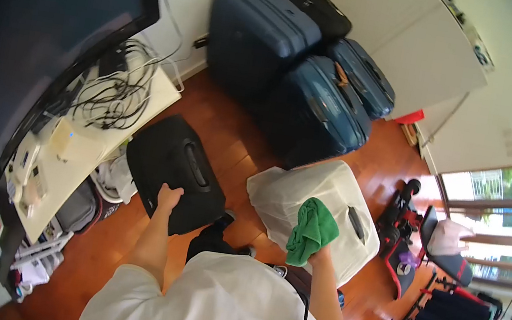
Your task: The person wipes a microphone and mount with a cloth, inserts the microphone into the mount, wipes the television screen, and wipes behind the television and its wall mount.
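Note:
My left hand [169, 198] is at the near part of a black suitcase [171, 146], its fingers bent against the top; whether they grip anything is too small to tell. A dark handle lies on the suitcase top, just beyond that hand. My right hand [321, 256] holds a crumpled green cloth [313, 233], which covers most of its fingers. Beneath the cloth stands a suitcase in a whitish translucent cover [284, 194], with a dark handle [356, 223] showing on its top.
Several blue and black suitcases [258, 19] stand against the wall ahead. At left, a cream desk [78, 162] bears tangled cables [122, 95] beside a large screen [43, 26]. Exercise equipment [400, 230] and a rack with dark clothes [455, 317] are at right.

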